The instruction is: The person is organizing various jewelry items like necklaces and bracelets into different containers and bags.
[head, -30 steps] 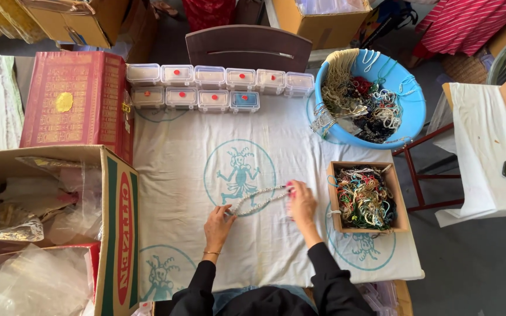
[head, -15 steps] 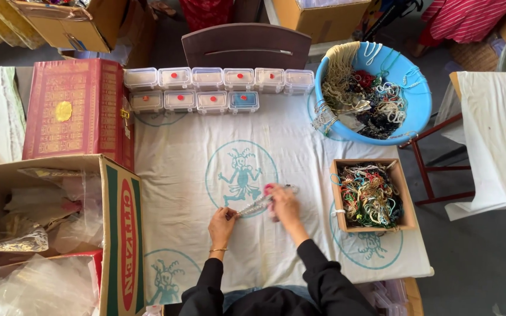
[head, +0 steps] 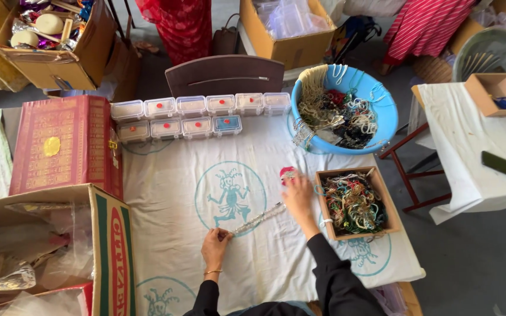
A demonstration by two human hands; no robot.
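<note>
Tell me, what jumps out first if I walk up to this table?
Probably the round blue plastic basin at the table's far right corner, heaped with tangled beaded strings, and the small brown cardboard box of similar tangles just in front of it. In the middle, on the white cloth printed with teal figures, the left hand holds one end of a long silvery strand, while the right hand rests near a small red object.

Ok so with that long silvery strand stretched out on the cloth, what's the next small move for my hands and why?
Probably bring the right hand back to the free end of the silvery strand. The left hand pinches only its near end, the far end lies loose on the white printed cloth, and the right hand sits beside the small box of tangled jewellery, holding something small and red.
</note>
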